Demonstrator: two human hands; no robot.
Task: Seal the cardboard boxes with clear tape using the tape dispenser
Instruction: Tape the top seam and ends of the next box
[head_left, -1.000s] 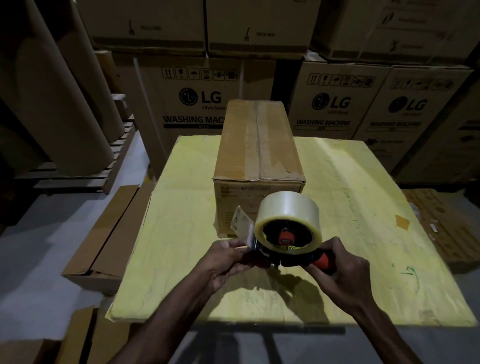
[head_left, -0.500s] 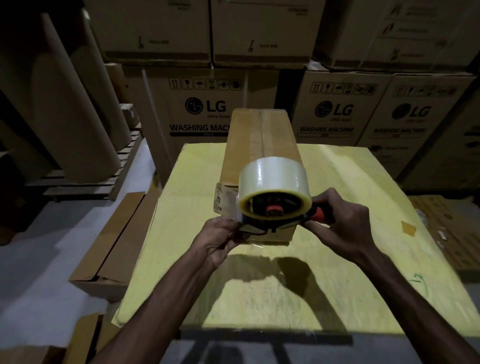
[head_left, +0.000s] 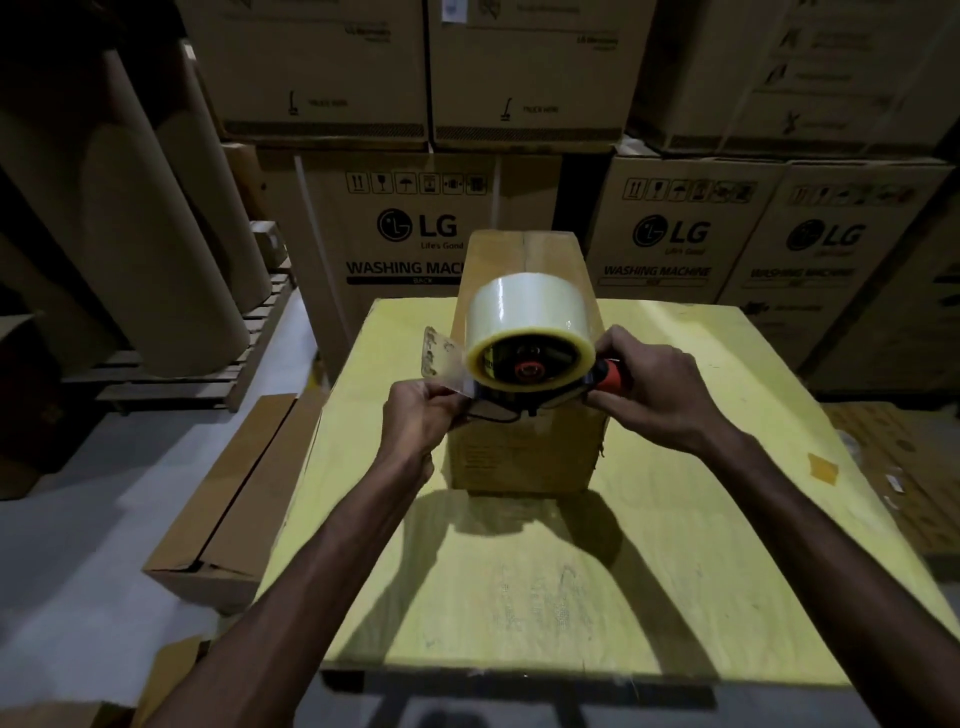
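Tape dispenser (head_left: 527, 353) higher now, right hand's (head_left: 660, 389) grip on handle (head_left: 613, 376), left hand's (head_left: 421, 421) on tape end (head_left: 440, 356).

Mid top seam of cardboard box (head_left: 519, 457) hidden behind tape dispenser (head_left: 527, 358). Most of red handle (head_left: 614, 376) covered by right hand (head_left: 660, 395). Print on box's near face too faint to read. Far stacked cartons (head_left: 524, 67) cut off at top edge.

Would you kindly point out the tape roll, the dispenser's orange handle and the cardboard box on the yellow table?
tape roll (head_left: 524, 306), head view, on its curved outer face.
orange handle (head_left: 614, 376), head view, on the bare orange stretch.
cardboard box (head_left: 519, 457), head view, on its near end face.
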